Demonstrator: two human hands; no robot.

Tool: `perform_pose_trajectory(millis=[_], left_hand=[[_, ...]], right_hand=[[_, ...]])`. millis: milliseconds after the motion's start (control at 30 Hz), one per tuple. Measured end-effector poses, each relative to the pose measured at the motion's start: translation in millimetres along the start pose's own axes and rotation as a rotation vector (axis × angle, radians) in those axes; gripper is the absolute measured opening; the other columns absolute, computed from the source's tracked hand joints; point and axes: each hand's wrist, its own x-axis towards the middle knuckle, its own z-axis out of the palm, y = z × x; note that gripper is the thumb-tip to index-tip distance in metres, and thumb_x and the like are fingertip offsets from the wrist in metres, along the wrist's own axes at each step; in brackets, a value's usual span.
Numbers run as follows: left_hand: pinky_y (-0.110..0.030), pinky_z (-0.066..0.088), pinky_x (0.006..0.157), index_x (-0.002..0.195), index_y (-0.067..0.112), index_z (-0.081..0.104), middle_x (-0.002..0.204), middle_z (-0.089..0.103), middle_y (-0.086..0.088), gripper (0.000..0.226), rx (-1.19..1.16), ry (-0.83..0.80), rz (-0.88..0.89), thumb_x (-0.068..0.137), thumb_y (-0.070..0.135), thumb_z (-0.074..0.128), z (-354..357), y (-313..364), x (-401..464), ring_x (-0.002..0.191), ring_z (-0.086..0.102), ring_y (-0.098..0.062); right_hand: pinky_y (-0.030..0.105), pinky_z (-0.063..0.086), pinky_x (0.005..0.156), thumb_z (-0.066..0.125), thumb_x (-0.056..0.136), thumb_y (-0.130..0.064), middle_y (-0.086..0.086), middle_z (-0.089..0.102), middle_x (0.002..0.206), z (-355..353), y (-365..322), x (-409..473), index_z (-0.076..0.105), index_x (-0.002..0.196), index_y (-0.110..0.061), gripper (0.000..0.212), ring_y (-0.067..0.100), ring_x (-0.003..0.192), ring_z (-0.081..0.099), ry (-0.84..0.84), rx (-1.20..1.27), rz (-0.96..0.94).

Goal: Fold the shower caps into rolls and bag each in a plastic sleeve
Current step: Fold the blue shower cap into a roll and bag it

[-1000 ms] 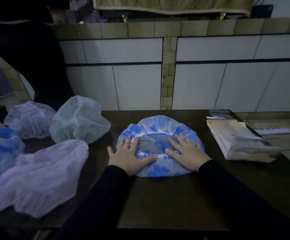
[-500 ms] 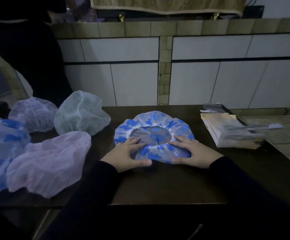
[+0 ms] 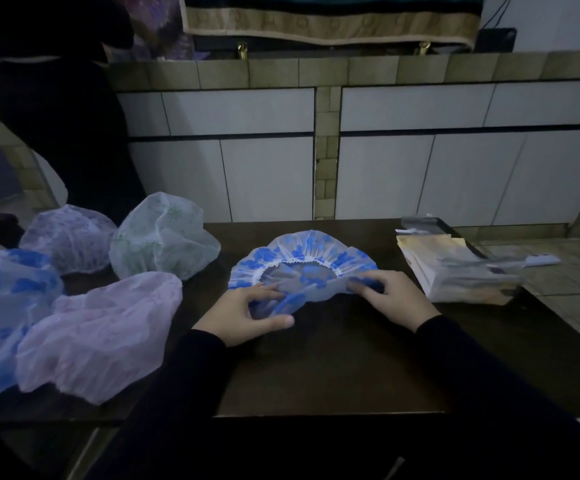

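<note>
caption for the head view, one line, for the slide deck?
Both hands, left hand and right hand, pinch the near edge of a blue-flowered shower cap on a dark table.

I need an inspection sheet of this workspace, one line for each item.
Surface: dark wooden table.
Job's things: blue-flowered shower cap in the middle, near edge lifted; stack of plastic sleeves to its right.
Clutter: four more caps at the left: purple cap, green cap, pink cap, blue cap.
Grips: left hand and right hand each pinch the cap's near edge.
Cables: nothing seen on the table.
Surroundings: tiled wall; a person in dark clothing at the far left.
</note>
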Motion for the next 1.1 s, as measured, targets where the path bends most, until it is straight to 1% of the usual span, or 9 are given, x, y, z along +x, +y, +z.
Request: perform_pose_trajectory(millis=[67,133,300,433,600,733,867,1000,1100], left_hand=[[-0.023,0.044,0.095,0.114,0.038,0.067,0.115,0.062,0.025,0.037,-0.010,0.067,0.030,0.080,0.053,0.070,-3,-1,1,0.107,0.055,0.006],[-0.022,0.047,0.073,0.089,0.031,0.072,0.080,0.068,0.018,0.017,-0.065,0.157,0.071,0.090,0.045,0.063,-8,2,2,0.076,0.060,0.003],[-0.017,0.034,0.052,0.063,0.023,0.055,0.052,0.049,0.008,0.035,-0.027,0.455,0.048,0.095,0.037,0.057,-13,11,19,0.050,0.048,-0.001],[-0.029,0.032,0.052,0.061,0.018,0.048,0.055,0.046,0.004,0.042,0.091,0.442,-0.113,0.093,0.044,0.058,-21,20,45,0.058,0.050,-0.017],[-0.020,0.041,0.056,0.090,0.016,0.071,0.074,0.066,0.006,0.017,-0.271,0.316,-0.210,0.085,0.032,0.070,-20,9,49,0.069,0.062,-0.008],[-0.016,0.041,0.060,0.096,0.024,0.067,0.081,0.067,0.009,0.009,-0.097,0.390,-0.143,0.092,0.030,0.062,-14,0,53,0.079,0.064,-0.003],[-0.017,0.036,0.059,0.092,0.028,0.060,0.078,0.061,0.009,0.015,-0.017,0.456,-0.069,0.100,0.036,0.049,-13,2,65,0.073,0.057,-0.002],[-0.029,0.037,0.063,0.076,0.028,0.051,0.071,0.057,0.003,0.026,0.038,0.464,-0.217,0.100,0.035,0.047,-12,-7,80,0.079,0.061,-0.023],[-0.031,0.043,0.079,0.106,0.015,0.065,0.100,0.068,-0.006,0.028,0.171,0.367,-0.331,0.098,0.038,0.050,-11,-10,88,0.096,0.062,-0.025]], right_hand=[[0.040,0.053,0.082,0.055,0.086,-0.057,-0.003,0.068,0.084,0,1,4,0.069,0.093,-0.026,0.035,0.011,0.080,0.063,0.045,0.042,0.023],[0.043,0.054,0.082,0.051,0.079,-0.069,-0.002,0.069,0.086,1,0,6,0.068,0.094,-0.027,0.048,0.012,0.080,0.064,0.059,0.069,0.028],[0.044,0.055,0.077,0.049,0.087,-0.064,-0.005,0.069,0.078,1,-7,21,0.066,0.089,-0.026,0.042,0.010,0.072,0.065,0.151,0.049,0.044],[0.035,0.051,0.075,0.045,0.096,-0.049,-0.005,0.065,0.090,0,-24,41,0.059,0.101,-0.025,0.029,0.019,0.086,0.062,0.235,-0.181,0.123],[0.036,0.054,0.078,0.043,0.096,-0.048,-0.002,0.064,0.094,2,-33,65,0.057,0.105,-0.023,0.030,0.019,0.089,0.063,0.246,-0.348,0.250],[0.039,0.051,0.079,0.039,0.099,-0.044,0.000,0.064,0.085,9,-32,74,0.058,0.098,-0.020,0.031,0.022,0.083,0.063,0.343,-0.386,0.134],[0.039,0.053,0.072,0.035,0.101,-0.042,0.002,0.065,0.086,14,-27,82,0.057,0.100,-0.019,0.032,0.021,0.079,0.062,0.343,-0.178,0.101],[0.034,0.048,0.065,0.037,0.100,-0.047,0.000,0.062,0.082,14,-19,85,0.056,0.099,-0.022,0.032,0.019,0.074,0.058,0.269,-0.252,0.189],[0.029,0.041,0.060,0.038,0.097,-0.054,-0.002,0.058,0.079,14,-21,88,0.059,0.100,-0.020,0.040,0.014,0.072,0.054,0.173,-0.316,0.345]])
